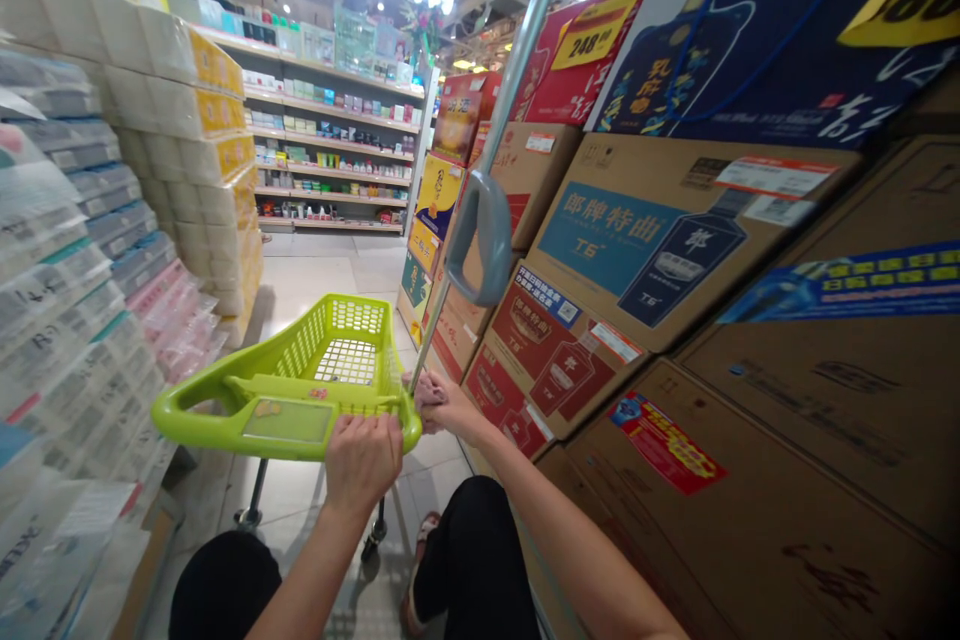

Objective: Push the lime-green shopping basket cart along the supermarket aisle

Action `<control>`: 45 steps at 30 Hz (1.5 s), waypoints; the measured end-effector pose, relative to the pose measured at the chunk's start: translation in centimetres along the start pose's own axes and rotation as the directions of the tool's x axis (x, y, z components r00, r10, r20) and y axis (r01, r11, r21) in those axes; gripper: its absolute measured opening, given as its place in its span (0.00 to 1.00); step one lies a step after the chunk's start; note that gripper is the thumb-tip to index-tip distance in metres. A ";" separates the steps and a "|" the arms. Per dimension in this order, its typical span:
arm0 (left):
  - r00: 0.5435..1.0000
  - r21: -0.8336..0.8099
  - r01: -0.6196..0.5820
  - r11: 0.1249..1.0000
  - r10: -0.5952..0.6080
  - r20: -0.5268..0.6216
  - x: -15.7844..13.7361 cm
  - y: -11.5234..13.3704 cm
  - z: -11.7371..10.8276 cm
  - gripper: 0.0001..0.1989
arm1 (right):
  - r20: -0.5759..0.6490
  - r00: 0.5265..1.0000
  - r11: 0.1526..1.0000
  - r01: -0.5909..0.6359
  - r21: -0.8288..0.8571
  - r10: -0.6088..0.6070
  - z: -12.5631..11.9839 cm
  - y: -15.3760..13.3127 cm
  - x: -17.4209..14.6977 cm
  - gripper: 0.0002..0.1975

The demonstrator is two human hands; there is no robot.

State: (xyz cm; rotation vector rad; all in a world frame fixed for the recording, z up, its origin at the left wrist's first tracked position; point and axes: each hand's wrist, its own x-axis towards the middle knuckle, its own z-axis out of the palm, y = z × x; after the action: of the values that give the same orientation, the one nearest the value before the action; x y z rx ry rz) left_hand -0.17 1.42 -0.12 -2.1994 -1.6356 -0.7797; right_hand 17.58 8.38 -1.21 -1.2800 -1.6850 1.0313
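A lime-green shopping cart with a perforated basket stands in front of my knees. My left hand has its fingers wrapped over the cart's near rim, just right of a clear panel. A pinkish-grey cloth is bunched in my right hand, whose fingers are closed around it. The cloth is against the lower end of a metal pole at the cart's right rear corner. Higher up, a grey loop grip is fixed to the pole. The far side of the cloth is hidden.
Stacked liquor cartons line the aisle closely on my right. At the left, piled tissue packs and wrapped paper packages come near the cart. Shelves of small products stand beyond the tiled floor.
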 end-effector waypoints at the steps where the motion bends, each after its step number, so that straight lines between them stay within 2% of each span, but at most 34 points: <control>1: 1.000 0.001 0.001 1.000 -0.001 -0.001 0.0 0.0 0.0 0.18 | 0.004 1.000 1.000 0.013 -0.021 -0.013 0.3 -0.2 0.0 0.09; 3: 1.000 0.006 0.003 1.000 -0.003 0.000 0.0 -0.1 0.0 0.18 | -0.090 0.991 0.985 0.084 -0.152 -0.098 0.8 -0.6 -0.5 0.07; 6: 1.000 0.011 0.002 1.000 -0.002 0.003 0.0 -0.1 0.0 0.18 | -0.241 0.923 0.917 0.208 -0.341 -0.299 1.1 -1.4 -2.0 0.07; 8: 1.000 0.014 0.002 1.000 -0.003 0.007 0.1 -0.1 0.1 0.18 | -0.202 0.892 0.870 0.307 -0.386 -0.405 1.0 -1.7 -2.9 0.06; 11: 1.000 0.016 0.011 1.000 -0.011 0.016 0.1 0.0 0.5 0.18 | -0.003 0.871 0.787 0.442 -0.430 -0.491 0.6 -1.6 -3.5 0.04; 13: 0.999 0.016 0.024 1.000 -0.025 0.026 0.1 0.2 0.6 0.19 | 0.102 0.865 0.751 0.480 -0.454 -0.491 0.4 -1.1 -3.4 0.04; 15: 0.998 0.008 0.026 1.000 -0.027 0.048 0.2 0.3 0.4 0.19 | 0.123 0.866 0.735 0.480 -0.479 -0.485 0.1 -0.5 -3.2 0.05; 18: 0.991 -0.063 -0.082 0.995 0.088 0.100 0.8 -0.6 -1.1 0.18 | 0.119 0.865 0.733 0.479 -0.482 -0.487 -0.3 0.3 -2.4 0.06; 21: 0.958 -0.142 -0.243 0.960 0.260 0.119 1.4 -3.4 -3.0 0.14 | 0.126 0.865 0.753 0.487 -0.442 -0.486 -0.5 0.8 -1.6 0.06; 23: 0.960 -0.113 -0.247 0.962 0.259 0.110 1.7 -5.9 -3.7 0.14 | 0.116 0.865 0.766 0.488 -0.419 -0.487 -0.4 1.0 -1.1 0.06; 25: 0.955 -0.072 -0.239 0.968 0.247 0.161 1.7 -8.0 -3.9 0.18 | 0.091 0.861 0.771 0.490 -0.406 -0.500 0.0 0.9 -0.9 0.06; 28: 0.947 -0.013 -0.207 0.978 0.204 0.250 1.5 -9.4 -3.3 0.22 | 0.035 0.850 0.757 0.486 -0.437 -0.525 0.8 0.1 -0.9 0.07; 31: 0.950 0.022 -0.185 0.982 0.173 0.261 1.3 -9.0 -2.9 0.21 | 0.037 0.852 0.709 0.458 -0.536 -0.523 0.8 -1.3 -1.4 0.09; 34: 0.954 0.024 -0.179 0.984 0.168 0.250 1.2 -8.2 -3.0 0.22 | 0.178 0.843 0.664 0.514 -0.544 -0.507 0.0 -2.0 -2.0 0.07; 36: 0.956 0.016 -0.175 0.984 0.166 0.241 1.3 -7.8 -3.1 0.22 | 0.226 0.845 0.683 0.527 -0.506 -0.484 -0.5 -2.0 -2.2 0.06; 42: 0.977 -0.019 -0.106 0.994 0.108 0.183 1.6 -5.6 -2.7 0.26 | 0.081 0.908 0.727 0.381 -0.571 -0.412 -1.7 -2.2 -1.9 0.09; 45: 0.982 -0.011 -0.090 0.996 0.091 0.164 1.9 -4.4 -2.2 0.29 | 0.109 0.937 0.793 0.339 -0.506 -0.332 -2.7 -2.7 -1.9 0.05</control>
State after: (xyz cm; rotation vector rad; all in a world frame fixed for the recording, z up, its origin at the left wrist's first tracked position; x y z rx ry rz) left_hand -4.50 3.10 2.41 -2.3780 -1.5942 -0.5911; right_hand 19.47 6.44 2.06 -1.2199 -2.1980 0.3756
